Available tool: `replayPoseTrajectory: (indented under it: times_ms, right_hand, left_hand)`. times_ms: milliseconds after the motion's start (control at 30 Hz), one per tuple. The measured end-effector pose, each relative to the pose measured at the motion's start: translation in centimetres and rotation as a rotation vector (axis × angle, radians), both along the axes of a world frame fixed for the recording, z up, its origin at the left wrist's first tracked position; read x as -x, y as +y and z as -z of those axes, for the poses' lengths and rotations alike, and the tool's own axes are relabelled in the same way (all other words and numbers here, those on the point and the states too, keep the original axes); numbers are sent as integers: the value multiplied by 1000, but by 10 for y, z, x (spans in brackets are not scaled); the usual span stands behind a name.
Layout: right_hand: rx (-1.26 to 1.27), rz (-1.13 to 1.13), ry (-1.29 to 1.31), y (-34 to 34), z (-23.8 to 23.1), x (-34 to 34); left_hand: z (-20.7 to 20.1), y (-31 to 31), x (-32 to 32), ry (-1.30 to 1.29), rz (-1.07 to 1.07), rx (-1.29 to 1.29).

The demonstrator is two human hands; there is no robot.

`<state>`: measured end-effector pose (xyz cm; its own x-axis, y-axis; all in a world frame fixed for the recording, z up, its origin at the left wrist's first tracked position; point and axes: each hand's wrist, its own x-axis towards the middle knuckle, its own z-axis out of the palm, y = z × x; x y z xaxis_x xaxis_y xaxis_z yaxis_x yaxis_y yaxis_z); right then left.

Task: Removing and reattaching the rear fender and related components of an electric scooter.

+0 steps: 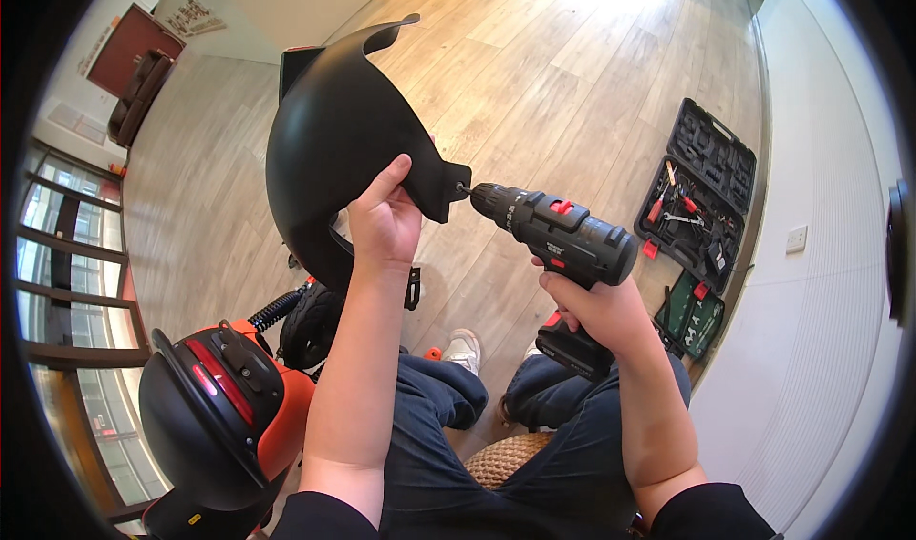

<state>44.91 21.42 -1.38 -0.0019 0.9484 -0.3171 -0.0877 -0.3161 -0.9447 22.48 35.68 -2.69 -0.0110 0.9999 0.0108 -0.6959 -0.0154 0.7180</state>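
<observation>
A large curved black fender-like plastic shell (334, 125) is held up in front of me. My left hand (386, 214) grips its lower right edge, thumb on the outer face and fingers hidden behind. In my right hand (596, 306) is a black and red cordless drill (563, 230), my fingers wrapped round its handle. The drill points left, and its bit (465, 189) meets the tab (456, 179) at the shell's right end. Whether the bit sits in a hole or on a screw is too small to tell.
An opened black tool case (701, 192) with assorted tools lies on the wooden floor at right, a green case (692, 321) below it. At lower left stands an orange and black vehicle part with a red light (219, 383), beside a tyre (313, 325) and coil spring (277, 308).
</observation>
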Motion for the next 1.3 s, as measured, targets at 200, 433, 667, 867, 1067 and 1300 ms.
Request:
replayPoseTrajectory:
  times_ms: [200, 433, 667, 867, 1067, 1300]
  right_hand:
    - [-82, -5, -39, 0, 8, 0]
    - [-17, -30, -93, 2, 5, 3]
    - [-36, -14, -82, 3, 7, 5]
    - [-44, -16, -82, 3, 4, 8]
    - [-61, -15, -109, 3, 3, 9]
    - [-145, -21, -103, 3, 13, 8]
  left_hand:
    - [2, -1, -1, -32, 9, 21]
    - [4, -4, -4, 8, 5, -54]
    - [-1, -5, -6, 65, 30, -71]
    - [1, -2, -3, 31, -5, -64]
    - [0, -1, -3, -12, 8, -15]
    - [-1, 0, -3, -2, 9, -23]
